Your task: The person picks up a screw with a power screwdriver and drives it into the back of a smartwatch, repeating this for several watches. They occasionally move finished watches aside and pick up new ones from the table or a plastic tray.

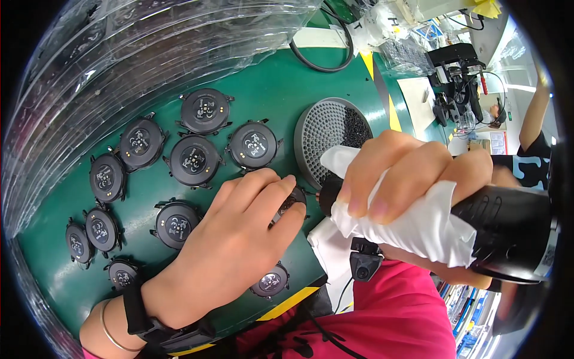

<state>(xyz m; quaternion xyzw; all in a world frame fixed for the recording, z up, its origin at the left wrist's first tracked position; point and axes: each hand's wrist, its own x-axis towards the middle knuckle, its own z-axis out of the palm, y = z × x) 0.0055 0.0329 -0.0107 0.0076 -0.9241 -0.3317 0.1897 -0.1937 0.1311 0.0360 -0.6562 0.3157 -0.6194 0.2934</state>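
Note:
My right hand (418, 173) is wrapped round a black electric screwdriver (508, 224) with white cloth (412, 236) about its grip. The screwdriver lies nearly level in the picture, its tip toward the edge of a round black smartwatch case (290, 202). My left hand (239, 224) pinches that case between thumb and fingers against the green table, partly hiding it. Whether the tip touches a screw is too small to tell. Just beyond sits a round grey dimpled tray (326, 125) with small black screws (354, 128) heaped at its right side.
Several more watch cases (194, 160) lie back up on the green mat (263, 84) to the left; one case (272, 281) is near the front edge. Stacked clear plastic trays (149, 54) line the far left. A black cable loop (323, 66), microscope-like equipment (457, 78) and another person's arm (535, 113) appear beyond.

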